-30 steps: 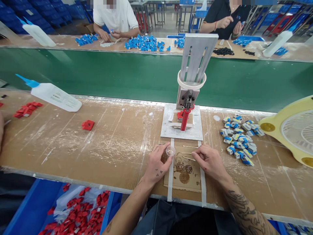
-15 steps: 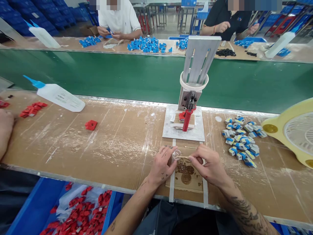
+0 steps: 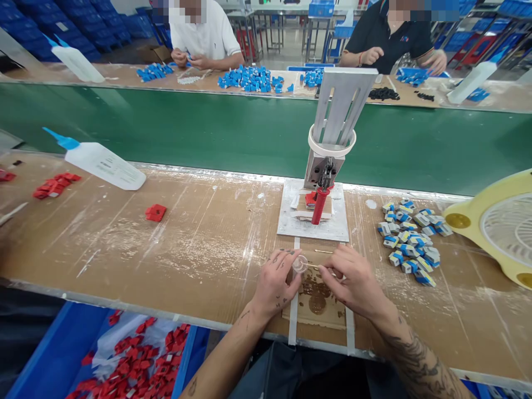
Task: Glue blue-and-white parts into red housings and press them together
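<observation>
Between the thumb and fingers of my left hand is a small clear cup, tilted over the cardboard. My right hand pinches a thin stick, whose tip reaches the cup's opening. Below both hands lies a cardboard piece with brown wet-looking stains, flanked by two pale tape strips. Another thin stick rests just beyond my fingers. Behind them stands a metal clamp press with a red handle and a red part on its base.
Grey, blue and yellow parts are heaped on the right, beside a yellow fan. To the left are a white bottle, a single red part and a red pile. A blue bin holds red parts. Two people sit across.
My hands keep nearly the same place with cup and stick. At far left, another person's hand has left the view. The co-worker at right across has lowered a hand towards the blue parts.
</observation>
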A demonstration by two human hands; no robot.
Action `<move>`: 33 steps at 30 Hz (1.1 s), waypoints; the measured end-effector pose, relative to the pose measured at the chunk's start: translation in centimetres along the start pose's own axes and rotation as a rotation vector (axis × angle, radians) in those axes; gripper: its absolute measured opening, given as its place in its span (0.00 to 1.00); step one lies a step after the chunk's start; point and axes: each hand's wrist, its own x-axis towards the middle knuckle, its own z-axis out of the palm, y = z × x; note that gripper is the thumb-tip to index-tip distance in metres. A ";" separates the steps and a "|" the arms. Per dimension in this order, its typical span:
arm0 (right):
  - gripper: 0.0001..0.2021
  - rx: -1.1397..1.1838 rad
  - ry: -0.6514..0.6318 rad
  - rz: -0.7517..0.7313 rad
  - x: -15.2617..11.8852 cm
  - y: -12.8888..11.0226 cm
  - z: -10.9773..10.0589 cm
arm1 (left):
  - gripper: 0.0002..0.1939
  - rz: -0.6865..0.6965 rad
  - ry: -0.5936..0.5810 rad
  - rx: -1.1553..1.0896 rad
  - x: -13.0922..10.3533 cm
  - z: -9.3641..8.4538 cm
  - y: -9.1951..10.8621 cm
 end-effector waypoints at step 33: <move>0.17 -0.006 -0.062 0.097 -2.3 1.3 1.0 | 0.22 -0.203 -0.002 -0.167 0.5 -0.7 0.2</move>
